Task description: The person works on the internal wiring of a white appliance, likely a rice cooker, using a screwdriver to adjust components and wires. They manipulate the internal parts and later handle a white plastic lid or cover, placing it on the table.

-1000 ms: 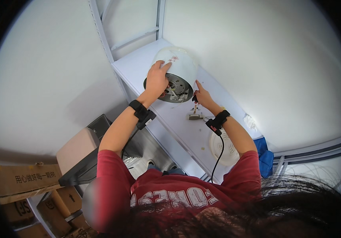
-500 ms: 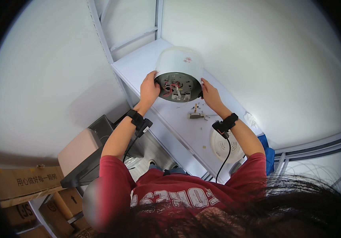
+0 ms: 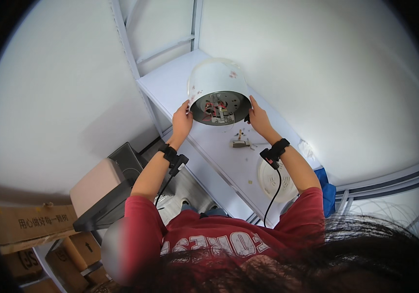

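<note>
Toward the near end of the tabletop (image 3: 234, 168) we see a round, slotted off-white cover (image 3: 270, 183) lying flat. Farther along, between the long edges, lies a screwdriver (image 3: 239, 144), small loose pieces (image 3: 240, 132) just beside it. Beyond, our left hand (image 3: 182, 119) and right hand (image 3: 260, 119) grip opposite sides of a white flowered appliance housing (image 3: 217, 78), tilted at the tabletop's far part, red wires (image 3: 208, 116) showing in its open underside.
</note>
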A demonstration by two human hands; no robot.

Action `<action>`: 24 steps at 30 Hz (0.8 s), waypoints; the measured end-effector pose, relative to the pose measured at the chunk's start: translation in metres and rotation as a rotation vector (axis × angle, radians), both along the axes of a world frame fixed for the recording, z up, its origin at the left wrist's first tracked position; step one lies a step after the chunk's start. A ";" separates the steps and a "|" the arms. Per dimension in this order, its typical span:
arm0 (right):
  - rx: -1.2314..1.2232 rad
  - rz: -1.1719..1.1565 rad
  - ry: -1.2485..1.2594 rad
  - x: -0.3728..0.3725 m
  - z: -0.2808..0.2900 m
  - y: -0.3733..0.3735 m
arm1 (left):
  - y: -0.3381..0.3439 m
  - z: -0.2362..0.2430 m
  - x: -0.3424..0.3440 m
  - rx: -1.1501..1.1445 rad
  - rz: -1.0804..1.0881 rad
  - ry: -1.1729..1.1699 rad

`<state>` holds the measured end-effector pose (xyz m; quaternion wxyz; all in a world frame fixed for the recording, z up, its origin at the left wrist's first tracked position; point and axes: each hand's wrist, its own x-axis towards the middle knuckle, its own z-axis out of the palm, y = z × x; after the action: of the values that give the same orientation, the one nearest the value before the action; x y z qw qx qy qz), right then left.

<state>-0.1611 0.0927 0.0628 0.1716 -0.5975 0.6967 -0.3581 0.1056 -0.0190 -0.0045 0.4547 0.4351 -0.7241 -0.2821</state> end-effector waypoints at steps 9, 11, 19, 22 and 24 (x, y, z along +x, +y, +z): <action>0.044 -0.069 0.026 -0.014 -0.015 0.004 | 0.017 0.020 -0.008 0.075 -0.011 0.094; 0.068 -0.070 -0.019 -0.024 -0.027 0.004 | 0.017 0.019 -0.014 0.019 -0.019 0.141; 0.158 -0.095 -0.195 -0.052 -0.056 -0.005 | 0.017 0.017 -0.018 -0.113 -0.118 0.126; 0.245 -0.107 -0.267 -0.054 -0.062 -0.014 | 0.025 0.015 -0.014 -0.180 -0.156 0.148; 0.259 -0.080 -0.330 -0.052 -0.063 -0.016 | 0.029 0.011 -0.016 -0.124 -0.191 0.229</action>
<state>-0.2129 0.0769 -0.0007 0.3444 -0.4756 0.7225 -0.3651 0.0897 0.0098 0.0062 0.5314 0.3005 -0.7216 -0.3264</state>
